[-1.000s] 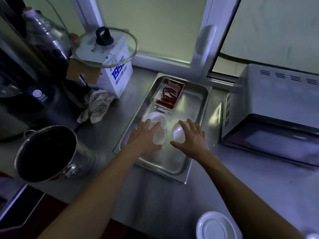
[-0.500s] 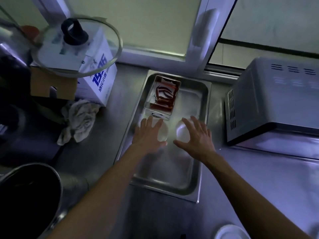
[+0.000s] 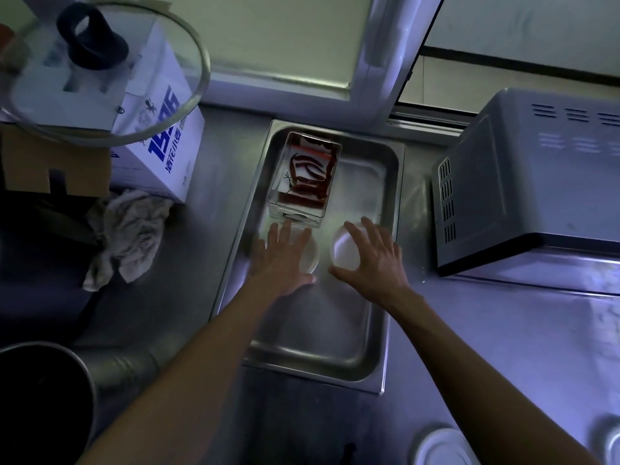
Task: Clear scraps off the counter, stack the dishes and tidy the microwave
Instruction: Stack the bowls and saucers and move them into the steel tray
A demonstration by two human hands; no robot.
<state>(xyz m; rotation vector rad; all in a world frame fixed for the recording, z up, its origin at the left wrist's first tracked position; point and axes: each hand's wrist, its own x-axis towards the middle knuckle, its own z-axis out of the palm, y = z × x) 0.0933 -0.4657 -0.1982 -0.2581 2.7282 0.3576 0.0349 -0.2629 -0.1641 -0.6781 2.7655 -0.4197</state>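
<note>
- Over the last second the view has slid in and to the right, and both hands have stayed over the two small white round bowls in the long stainless steel tray (image 3: 385,350). Nothing has been lifted (the hands have only settled a little).
- My left hand (image 3: 285,260) lies flat over the left white bowl (image 3: 310,255), fingers (image 3: 287,231) straight and spread, covering most of it.
- My right hand (image 3: 372,263) arches over the right white bowl (image 3: 342,246), fingers spread around its far rim and thumb reaching under the near side. I cannot tell whether it grips yet.
- Both bowls sit side by side mid-tray, just in front of the small clear rectangular container of red chilli scraps (image 3: 307,176).
- I judge the stacking step is only beginning: one bowl needs lifting into the other.
- The grey metal microwave (image 3: 523,182) stands to the right on the steel tabletop (image 3: 486,330), not yet dealt with.
- A crumpled pale cloth (image 3: 127,236) lies left of the tray, and a white plate (image 3: 439,448) shows at the bottom edge.
</note>
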